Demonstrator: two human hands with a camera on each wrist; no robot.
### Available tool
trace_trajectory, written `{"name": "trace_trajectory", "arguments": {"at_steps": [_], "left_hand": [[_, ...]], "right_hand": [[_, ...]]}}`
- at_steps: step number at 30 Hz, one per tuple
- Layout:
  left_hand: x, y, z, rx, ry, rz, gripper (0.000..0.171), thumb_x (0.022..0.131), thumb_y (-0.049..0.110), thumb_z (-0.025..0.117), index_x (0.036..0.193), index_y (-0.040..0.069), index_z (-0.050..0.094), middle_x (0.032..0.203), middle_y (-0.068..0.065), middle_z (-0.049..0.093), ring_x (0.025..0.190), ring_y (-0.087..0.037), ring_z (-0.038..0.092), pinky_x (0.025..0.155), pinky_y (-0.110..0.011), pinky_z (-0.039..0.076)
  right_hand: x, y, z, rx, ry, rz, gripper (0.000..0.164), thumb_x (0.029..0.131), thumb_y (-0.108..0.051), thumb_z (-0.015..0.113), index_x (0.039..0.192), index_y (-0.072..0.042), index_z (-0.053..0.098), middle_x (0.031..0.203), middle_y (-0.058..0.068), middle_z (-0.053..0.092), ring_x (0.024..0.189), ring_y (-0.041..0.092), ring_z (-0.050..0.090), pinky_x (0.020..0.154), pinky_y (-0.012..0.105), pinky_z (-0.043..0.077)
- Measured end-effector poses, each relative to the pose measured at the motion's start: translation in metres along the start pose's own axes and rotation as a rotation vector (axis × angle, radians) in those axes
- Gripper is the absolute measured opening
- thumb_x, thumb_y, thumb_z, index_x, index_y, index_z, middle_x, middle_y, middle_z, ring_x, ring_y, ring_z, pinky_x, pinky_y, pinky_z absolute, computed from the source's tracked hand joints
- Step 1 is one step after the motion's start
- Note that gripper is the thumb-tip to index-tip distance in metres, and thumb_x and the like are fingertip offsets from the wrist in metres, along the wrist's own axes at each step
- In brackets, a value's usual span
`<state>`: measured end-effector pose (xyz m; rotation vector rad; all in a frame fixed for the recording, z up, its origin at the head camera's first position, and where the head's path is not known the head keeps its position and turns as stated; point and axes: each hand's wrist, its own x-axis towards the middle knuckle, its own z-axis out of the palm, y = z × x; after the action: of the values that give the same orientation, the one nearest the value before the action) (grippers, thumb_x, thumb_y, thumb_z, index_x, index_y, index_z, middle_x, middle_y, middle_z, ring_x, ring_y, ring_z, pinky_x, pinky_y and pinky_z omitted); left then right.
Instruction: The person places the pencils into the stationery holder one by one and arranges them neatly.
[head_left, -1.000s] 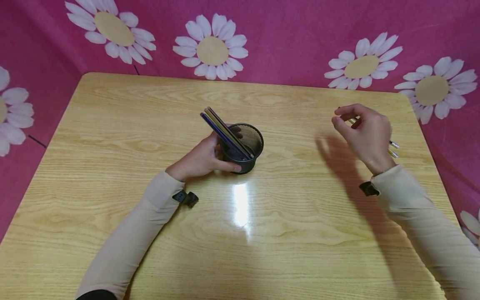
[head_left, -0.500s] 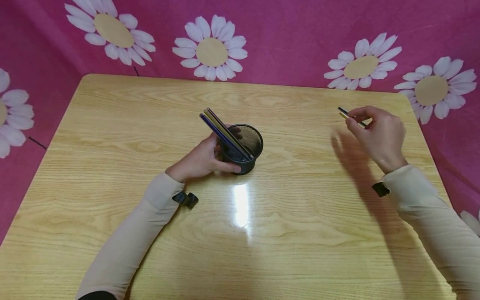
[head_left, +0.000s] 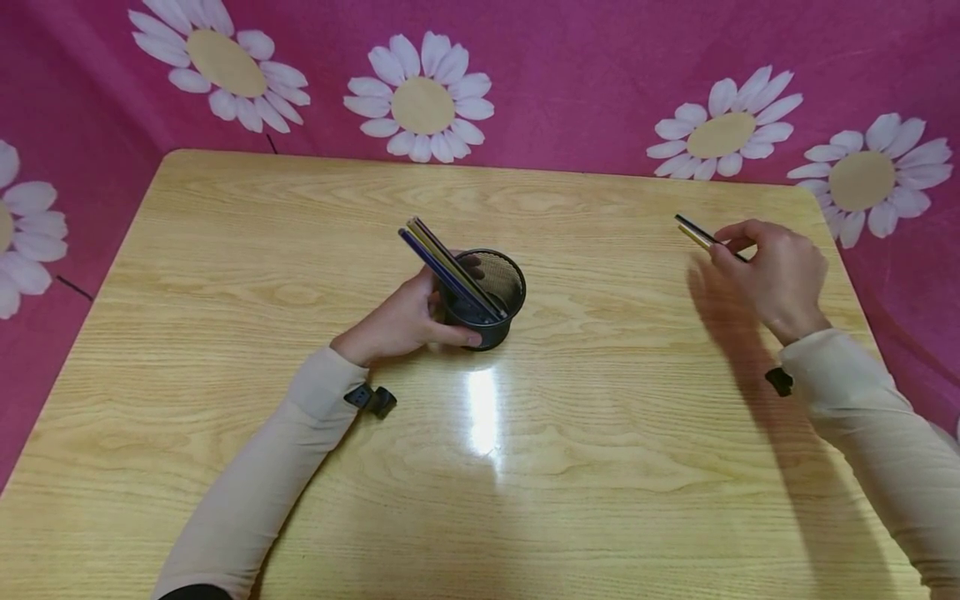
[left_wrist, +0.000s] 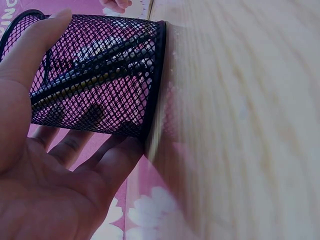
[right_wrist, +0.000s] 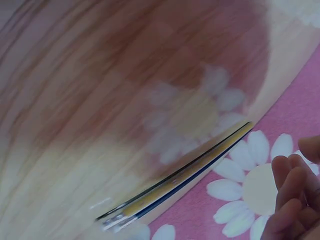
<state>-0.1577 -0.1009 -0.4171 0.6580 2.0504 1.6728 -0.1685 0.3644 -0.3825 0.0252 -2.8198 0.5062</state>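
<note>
My left hand [head_left: 405, 321] grips a black mesh pencil cup [head_left: 495, 332] from its left side, thumb across the front and fingers behind. Several pencils [head_left: 438, 258] in dark blue, yellow and dark colours lean leftward out of its rim. Through the mesh in the left wrist view, the cup [left_wrist: 100, 55] shows the pencils slanting inside. On the right, my right hand [head_left: 780, 279] hovers over a few pencils lying together on the table. The right wrist view shows these yellow and dark pencils [right_wrist: 180, 182] apart from the hand [right_wrist: 292, 200], whose loosely bent fingers hold nothing.
The light wooden table [head_left: 585, 467] runs back to a pink cloth [head_left: 570, 83] with large white daisies, which also hangs along both sides. The lying pencils are toward the table's far right corner.
My right hand has moved right and slightly toward me, uncovering the left ends of the lying pencils and hiding their right ends. My left hand and the cup stay put.
</note>
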Motion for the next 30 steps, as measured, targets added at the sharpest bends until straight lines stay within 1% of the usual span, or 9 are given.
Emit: {"name": "trace_trajectory", "arguments": {"at_steps": [4,9,15,18,23,30], "left_hand": [[0.0,0.0,0.0,-0.006,-0.003,0.002,0.103,0.085,-0.005,0.092,0.167,0.003,0.03,0.168,-0.015,0.042,0.15,-0.027,0.045,0.127,-0.041,0.031],[0.0,-0.002,0.0,0.002,0.001,-0.001,0.101,0.086,-0.004,0.091,0.167,0.003,0.031,0.168,-0.015,0.042,0.15,-0.027,0.045,0.127,-0.041,0.031],[0.0,-0.001,0.0,0.012,0.001,-0.002,0.103,0.085,-0.004,0.091,0.168,0.003,0.03,0.168,-0.015,0.042,0.15,-0.027,0.045,0.127,-0.042,0.031],[0.0,-0.001,0.0,0.016,0.002,-0.002,0.102,0.086,-0.004,0.092,0.167,0.004,0.031,0.168,-0.014,0.043,0.15,-0.027,0.046,0.126,-0.042,0.031],[0.0,-0.001,0.0,0.011,0.0,-0.001,0.103,0.084,-0.004,0.092,0.167,0.004,0.031,0.168,-0.014,0.043,0.15,-0.027,0.045,0.127,-0.042,0.031],[0.0,0.0,-0.001,0.016,-0.003,-0.006,0.105,0.083,-0.003,0.094,0.168,0.004,0.031,0.167,-0.014,0.043,0.15,-0.027,0.045,0.127,-0.042,0.03]], "right_hand": [[0.001,0.008,0.001,-0.034,-0.031,0.016,0.026,0.103,-0.023,0.072,0.117,-0.001,0.078,0.104,0.022,0.077,0.076,0.038,0.055,0.063,0.049,0.033],[0.001,0.014,0.001,-0.057,-0.071,0.042,0.027,0.105,-0.023,0.072,0.119,0.0,0.077,0.105,0.024,0.076,0.083,0.04,0.059,0.068,0.051,0.033],[0.004,0.019,0.002,-0.083,-0.098,0.047,0.026,0.105,-0.022,0.071,0.117,0.001,0.076,0.104,0.024,0.075,0.083,0.041,0.06,0.066,0.051,0.034],[0.006,0.021,0.004,-0.098,-0.131,0.051,0.026,0.106,-0.022,0.072,0.116,0.002,0.076,0.105,0.025,0.074,0.085,0.042,0.061,0.066,0.051,0.035],[0.009,0.024,0.006,-0.13,-0.195,0.073,0.027,0.107,-0.02,0.07,0.116,0.004,0.075,0.108,0.028,0.072,0.091,0.045,0.061,0.07,0.053,0.037],[0.011,0.029,0.008,-0.155,-0.217,0.082,0.026,0.106,-0.019,0.071,0.116,0.005,0.074,0.108,0.029,0.071,0.091,0.047,0.06,0.073,0.058,0.039]]}}
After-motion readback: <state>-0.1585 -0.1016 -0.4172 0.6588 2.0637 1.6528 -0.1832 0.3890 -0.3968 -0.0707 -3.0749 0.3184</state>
